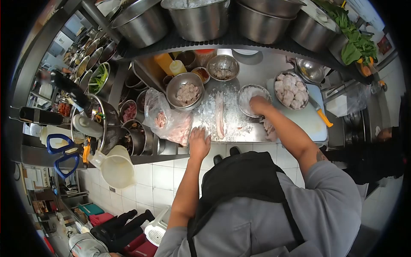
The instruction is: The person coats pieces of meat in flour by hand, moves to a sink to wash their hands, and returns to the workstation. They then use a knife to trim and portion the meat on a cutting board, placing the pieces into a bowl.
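Note:
My right hand point(260, 105) reaches into a metal bowl of white flour-like powder point(247, 97); its fingertips are hard to make out there. Resting on the steel counter's front edge, my left hand point(199, 143) has its fingers laid out flat. Beside it lies a clear plastic bag point(156, 105) with pale raw meat point(180, 127). A long pale strip of raw meat point(219, 113) lies on the powder-dusted counter between my hands. Another piece of meat point(269, 129) sits under my right forearm. Right of the powder, a metal bowl holds several white-coated pieces point(291, 91).
A knife with an orange handle point(324, 118) lies on a pale cutting board point(314, 128). Metal bowls with meat pieces point(187, 93) stand at the back left. Large steel pots point(199, 21) line the shelf above. Other people are at the far right and lower left.

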`<control>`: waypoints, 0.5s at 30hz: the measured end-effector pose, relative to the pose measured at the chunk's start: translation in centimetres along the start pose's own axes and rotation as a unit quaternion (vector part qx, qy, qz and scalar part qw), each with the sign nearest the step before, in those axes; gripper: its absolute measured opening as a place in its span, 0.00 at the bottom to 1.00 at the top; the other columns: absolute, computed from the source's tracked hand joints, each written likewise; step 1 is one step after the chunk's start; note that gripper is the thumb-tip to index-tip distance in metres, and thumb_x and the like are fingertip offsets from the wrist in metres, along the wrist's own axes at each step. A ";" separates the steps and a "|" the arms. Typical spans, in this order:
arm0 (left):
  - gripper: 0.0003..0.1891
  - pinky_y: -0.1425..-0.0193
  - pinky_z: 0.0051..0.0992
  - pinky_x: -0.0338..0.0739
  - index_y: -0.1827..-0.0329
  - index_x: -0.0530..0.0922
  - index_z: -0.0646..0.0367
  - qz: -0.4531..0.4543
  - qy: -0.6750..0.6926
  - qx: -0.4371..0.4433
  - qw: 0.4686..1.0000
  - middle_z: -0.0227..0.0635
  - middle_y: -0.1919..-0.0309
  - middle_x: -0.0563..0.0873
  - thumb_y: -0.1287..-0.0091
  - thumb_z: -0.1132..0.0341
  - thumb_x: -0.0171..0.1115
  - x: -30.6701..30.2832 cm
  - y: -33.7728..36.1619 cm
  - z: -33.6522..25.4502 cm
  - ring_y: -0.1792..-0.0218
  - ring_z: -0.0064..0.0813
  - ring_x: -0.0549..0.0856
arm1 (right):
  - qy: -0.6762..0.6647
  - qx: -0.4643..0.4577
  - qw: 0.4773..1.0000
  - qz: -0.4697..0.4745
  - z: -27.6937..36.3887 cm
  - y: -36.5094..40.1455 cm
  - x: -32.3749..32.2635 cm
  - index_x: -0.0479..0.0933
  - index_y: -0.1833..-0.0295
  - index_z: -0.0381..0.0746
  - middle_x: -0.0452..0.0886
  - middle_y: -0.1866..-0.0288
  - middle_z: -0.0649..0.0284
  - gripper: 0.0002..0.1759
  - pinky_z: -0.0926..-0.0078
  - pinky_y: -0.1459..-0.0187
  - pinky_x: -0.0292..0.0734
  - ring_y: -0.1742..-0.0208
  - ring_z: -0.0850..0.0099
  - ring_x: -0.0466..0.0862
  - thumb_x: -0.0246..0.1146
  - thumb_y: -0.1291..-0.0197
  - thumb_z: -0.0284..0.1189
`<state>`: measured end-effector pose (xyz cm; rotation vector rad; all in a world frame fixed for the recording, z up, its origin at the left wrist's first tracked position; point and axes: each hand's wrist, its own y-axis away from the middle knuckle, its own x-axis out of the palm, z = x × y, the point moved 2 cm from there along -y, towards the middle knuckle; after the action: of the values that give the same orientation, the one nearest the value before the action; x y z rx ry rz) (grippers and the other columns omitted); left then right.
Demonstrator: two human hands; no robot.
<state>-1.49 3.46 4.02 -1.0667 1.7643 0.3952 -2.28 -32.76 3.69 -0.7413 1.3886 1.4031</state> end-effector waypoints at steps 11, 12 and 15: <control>0.13 0.32 0.45 0.69 0.52 0.84 0.66 0.008 0.090 0.057 0.994 0.54 0.48 0.82 0.38 0.70 0.65 -3.4 2.1 0.7 0.39 0.54 0.75 | -0.433 -0.028 0.887 -0.159 9.6 0.7 -0.5 0.85 0.54 0.35 0.87 0.54 0.50 0.15 0.65 0.48 0.80 0.52 0.55 0.86 0.61 0.48 0.21; 0.13 0.33 0.45 0.69 0.52 0.84 0.66 0.009 0.093 0.061 0.994 0.54 0.48 0.82 0.38 0.70 0.65 -3.3 2.4 0.9 0.39 0.53 0.76 | -0.394 -0.033 0.899 -0.189 11.4 1.1 0.0 0.86 0.55 0.35 0.87 0.54 0.51 0.15 0.65 0.48 0.80 0.51 0.55 0.86 0.62 0.49 0.21; 0.13 0.33 0.44 0.70 0.53 0.84 0.66 0.017 0.096 0.066 0.993 0.53 0.49 0.83 0.38 0.70 0.65 -3.6 3.3 1.3 0.39 0.53 0.76 | -0.252 -0.059 0.938 -0.230 15.0 2.3 2.2 0.86 0.57 0.38 0.87 0.55 0.52 0.13 0.64 0.49 0.79 0.50 0.56 0.85 0.64 0.51 0.23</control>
<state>-2.98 7.88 5.96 -1.0087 1.9524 0.1979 -1.95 -17.47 4.82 -0.6663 0.6815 1.1921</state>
